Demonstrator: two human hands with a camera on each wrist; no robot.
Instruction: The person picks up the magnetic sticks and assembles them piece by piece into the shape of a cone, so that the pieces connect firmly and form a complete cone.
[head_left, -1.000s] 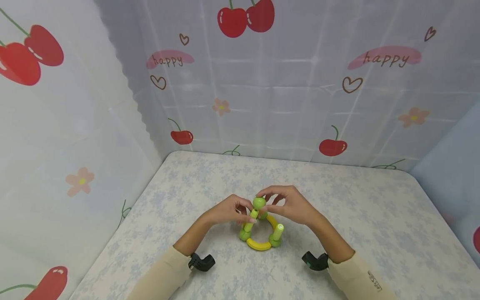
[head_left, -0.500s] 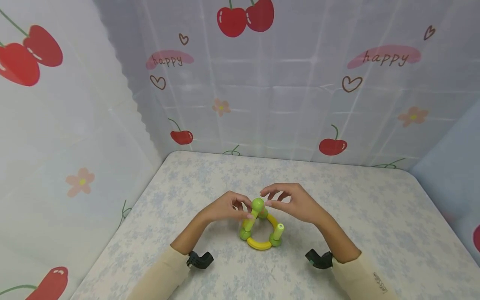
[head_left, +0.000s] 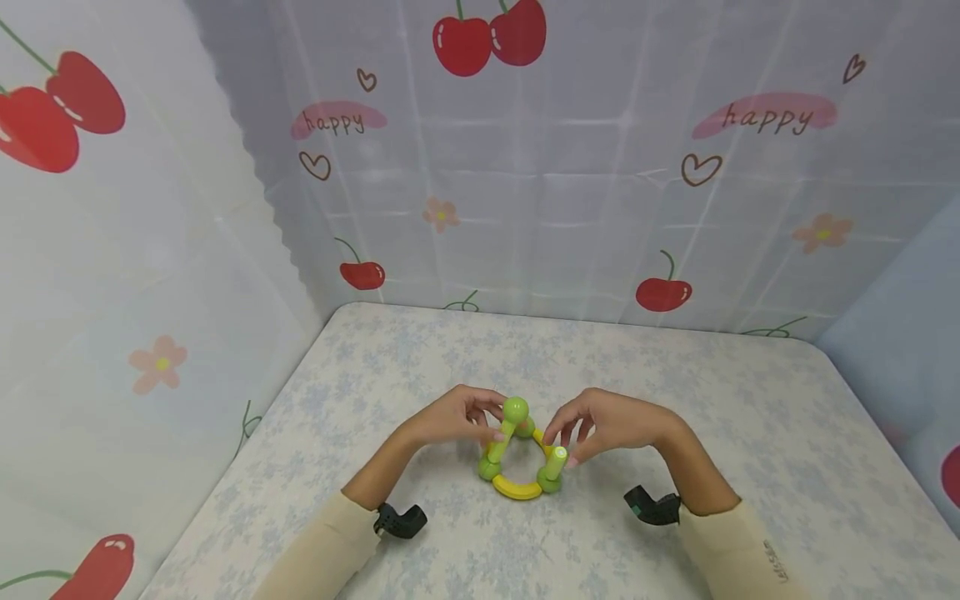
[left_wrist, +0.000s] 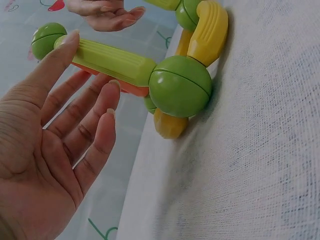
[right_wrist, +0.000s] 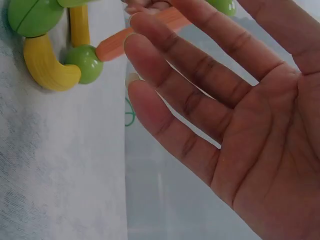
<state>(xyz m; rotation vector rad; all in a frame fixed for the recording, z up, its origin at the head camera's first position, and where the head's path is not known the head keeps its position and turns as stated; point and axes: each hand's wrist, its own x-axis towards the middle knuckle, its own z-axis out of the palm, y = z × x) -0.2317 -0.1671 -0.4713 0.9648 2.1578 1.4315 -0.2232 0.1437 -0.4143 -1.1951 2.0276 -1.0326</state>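
Observation:
A ring of yellow curved rods [head_left: 517, 489] joined by green balls [head_left: 489, 469] lies on the table; it looks like a ball-and-rod building toy. From its left ball a light green rod [head_left: 501, 443] rises, topped by another green ball [head_left: 515, 409]. My left hand [head_left: 459, 415] pinches that rod near its top, thumb in front and fingers behind. An orange rod [right_wrist: 117, 44] slants up from the rear ball. Beside the right-hand upright, a second light green rod [head_left: 557, 462], is my right hand [head_left: 618, 421], fingers loosely bent and apart; whether the thumb touches the rod is unclear.
The table [head_left: 360, 350] wears a pale cloth with blue flowers. Behind it hangs a curtain [head_left: 585, 192] printed with cherries. Black wrist devices [head_left: 401, 521] sit at both cuffs.
My right hand has left the top ball and moved right and down to the right-hand upright rod. The left hand stays by the left rod.

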